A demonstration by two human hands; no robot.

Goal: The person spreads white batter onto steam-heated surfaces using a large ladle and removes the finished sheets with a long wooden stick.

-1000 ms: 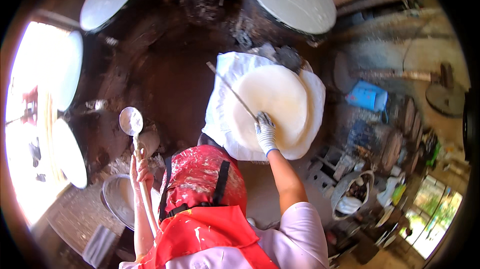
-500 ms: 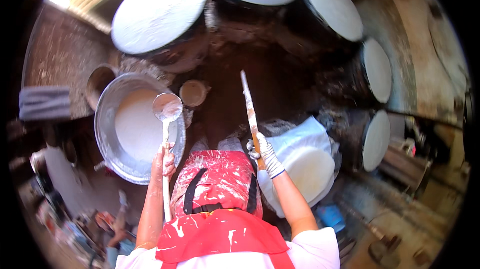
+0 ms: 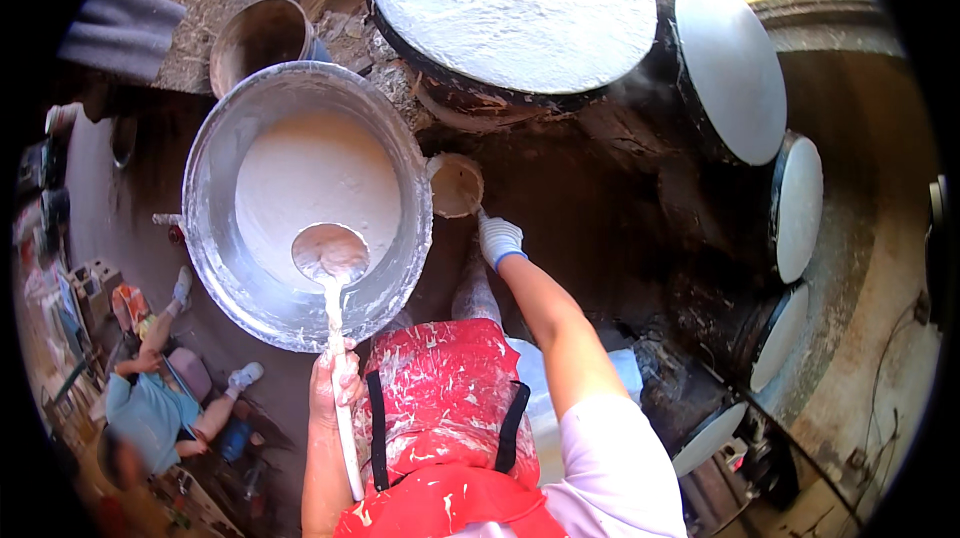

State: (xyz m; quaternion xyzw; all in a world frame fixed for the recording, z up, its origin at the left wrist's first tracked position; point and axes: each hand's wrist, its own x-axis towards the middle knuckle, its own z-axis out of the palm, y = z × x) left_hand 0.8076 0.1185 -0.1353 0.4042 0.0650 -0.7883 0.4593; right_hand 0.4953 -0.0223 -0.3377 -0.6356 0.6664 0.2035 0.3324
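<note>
My bare left hand [image 3: 337,378] is closed around the long pale handle of a round ladle [image 3: 331,254], whose bowl is over the white batter [image 3: 318,178] in a large metal basin [image 3: 203,238]. Batter coats the handle near the bowl. My right hand [image 3: 499,239], in a white knit glove, reaches forward to the rim of a small pale bucket [image 3: 457,186] beside the basin. Its fingers look closed; a thin light-coloured bit shows between them and the rim, but what they grip is hidden. Whether the long stick is in the bucket I cannot tell.
A large round white-topped drum [image 3: 515,13] stands ahead, and several more curve round to the right. Behind the basin is a brown bucket [image 3: 262,41]. White cloth [image 3: 622,370] shows partly under my right arm. At the lower left sits another person [image 3: 155,413].
My view has swung left toward the basin. My right hand, which held a long batter-smeared stick upright, has reached to the small bucket; the stick no longer shows. The left still grips the ladle.
</note>
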